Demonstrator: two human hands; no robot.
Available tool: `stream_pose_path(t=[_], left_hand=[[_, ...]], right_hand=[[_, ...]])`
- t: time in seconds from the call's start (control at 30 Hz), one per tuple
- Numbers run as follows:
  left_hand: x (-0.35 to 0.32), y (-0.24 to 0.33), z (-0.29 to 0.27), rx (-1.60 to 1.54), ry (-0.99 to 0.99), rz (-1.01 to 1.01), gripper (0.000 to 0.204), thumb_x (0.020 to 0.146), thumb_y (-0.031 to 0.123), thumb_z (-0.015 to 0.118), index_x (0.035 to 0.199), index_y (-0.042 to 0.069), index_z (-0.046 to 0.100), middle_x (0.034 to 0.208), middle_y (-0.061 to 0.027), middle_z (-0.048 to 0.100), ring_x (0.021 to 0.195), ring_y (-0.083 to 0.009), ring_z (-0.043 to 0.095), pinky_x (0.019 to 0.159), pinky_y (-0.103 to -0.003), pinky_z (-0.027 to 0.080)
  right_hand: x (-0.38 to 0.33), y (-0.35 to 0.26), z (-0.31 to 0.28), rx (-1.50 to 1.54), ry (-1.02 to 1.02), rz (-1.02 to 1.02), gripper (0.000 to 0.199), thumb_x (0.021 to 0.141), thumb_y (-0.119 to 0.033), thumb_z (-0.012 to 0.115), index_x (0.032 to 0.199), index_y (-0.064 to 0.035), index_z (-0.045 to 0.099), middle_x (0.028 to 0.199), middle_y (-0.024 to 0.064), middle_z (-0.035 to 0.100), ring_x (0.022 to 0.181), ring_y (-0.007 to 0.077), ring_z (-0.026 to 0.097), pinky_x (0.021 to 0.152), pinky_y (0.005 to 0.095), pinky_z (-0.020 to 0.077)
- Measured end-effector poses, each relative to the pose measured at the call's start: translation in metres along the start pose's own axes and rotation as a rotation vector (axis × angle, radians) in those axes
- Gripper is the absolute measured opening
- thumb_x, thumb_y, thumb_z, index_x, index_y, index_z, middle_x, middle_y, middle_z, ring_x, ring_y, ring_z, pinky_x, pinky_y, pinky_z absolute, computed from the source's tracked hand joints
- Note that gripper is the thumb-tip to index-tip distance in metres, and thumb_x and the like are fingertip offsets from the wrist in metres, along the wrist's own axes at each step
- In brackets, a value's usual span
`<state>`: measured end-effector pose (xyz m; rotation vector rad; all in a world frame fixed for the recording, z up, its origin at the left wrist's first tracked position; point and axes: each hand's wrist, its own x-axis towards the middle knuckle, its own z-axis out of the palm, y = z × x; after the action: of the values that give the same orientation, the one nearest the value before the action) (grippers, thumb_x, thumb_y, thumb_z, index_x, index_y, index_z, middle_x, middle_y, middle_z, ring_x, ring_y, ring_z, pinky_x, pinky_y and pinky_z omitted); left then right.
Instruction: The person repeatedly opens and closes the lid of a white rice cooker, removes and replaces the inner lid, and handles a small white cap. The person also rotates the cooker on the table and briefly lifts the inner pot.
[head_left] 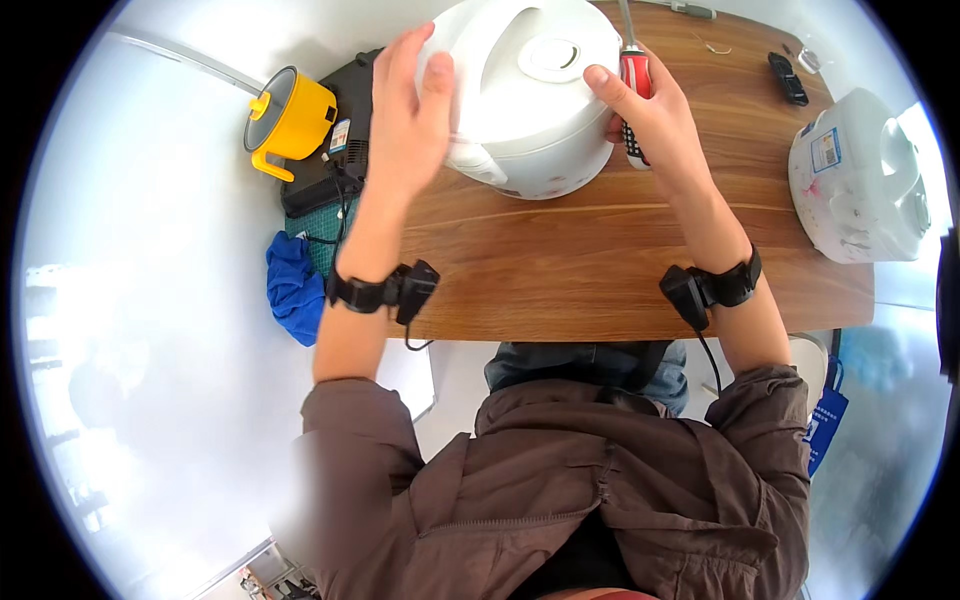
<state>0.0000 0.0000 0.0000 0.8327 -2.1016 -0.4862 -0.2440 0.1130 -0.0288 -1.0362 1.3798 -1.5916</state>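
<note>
Brown jacket sleeves (pixel 560 500) lie nearest, and both forearms reach out over the wooden table (pixel 560 270), each with a black wrist strap. At the far middle of the table stands a white rice cooker (pixel 530 90), lid closed. Left hand (pixel 405 120) lies flat on its left wall, fingers straight and together, pressing and not clamped. Right hand (pixel 650 115) holds a screwdriver (pixel 633 90) with a red and black handle: the lower fingers are closed around the handle, while the forefinger stretches out and touches the right edge of the lid. To do this well, I think the left palm should keep the cooker steady, and the tool should stay firm in the right hand so that its tip does not scratch the shell. A second cooker (pixel 860 180) stands well apart at the right edge; a yellow pot (pixel 290 115) is on the far left.
</note>
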Motion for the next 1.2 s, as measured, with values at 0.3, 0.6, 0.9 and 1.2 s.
stream_pose_path(t=[0.3,0.6,0.9,1.2], left_hand=[[-0.018,0.005,0.023,-0.022,0.184,0.096,0.051,0.099,0.043,0.067,0.13,0.002,0.069,0.149,-0.0221,0.051,0.135,-0.0364,0.052,0.111,-0.042,0.043],[-0.004,0.007,-0.002,0.053,-0.1,0.029,0.064,0.092,0.049,0.073,0.132,0.0,0.068,0.153,-0.0135,0.049,0.137,-0.0318,0.05,0.11,-0.04,0.044],[0.023,-0.014,-0.036,-0.035,-0.34,0.076,0.053,0.089,0.038,0.071,0.127,0.001,0.071,0.155,-0.0089,0.05,0.138,-0.0298,0.05,0.112,-0.041,0.042],[0.014,0.039,-0.021,0.093,-0.255,0.004,0.074,0.089,0.046,0.078,0.147,0.005,0.055,0.146,-0.0185,0.055,0.133,-0.0306,0.055,0.111,-0.042,0.044]], right_hand=[[-0.003,0.003,0.001,-0.057,0.031,-0.057,0.073,0.083,-0.051,0.082,0.128,0.0023,0.061,0.093,0.0045,0.065,0.075,0.0105,0.06,0.067,0.0256,0.0523],[-0.009,0.003,0.009,0.019,0.014,-0.048,0.093,0.08,-0.047,0.086,0.146,0.006,0.045,0.127,0.0216,0.065,0.118,0.0291,0.065,0.1,0.0409,0.0544],[-0.007,0.034,-0.04,0.356,0.133,0.081,0.058,0.093,-0.037,0.076,0.131,0.0017,0.058,0.118,0.0116,0.071,0.068,0.0125,0.06,0.062,0.0279,0.0509],[0.028,-0.002,-0.025,0.094,-0.081,0.072,0.055,0.087,-0.047,0.081,0.11,-0.002,0.058,0.076,0.0028,0.061,0.061,0.0069,0.055,0.048,0.0216,0.0444]])
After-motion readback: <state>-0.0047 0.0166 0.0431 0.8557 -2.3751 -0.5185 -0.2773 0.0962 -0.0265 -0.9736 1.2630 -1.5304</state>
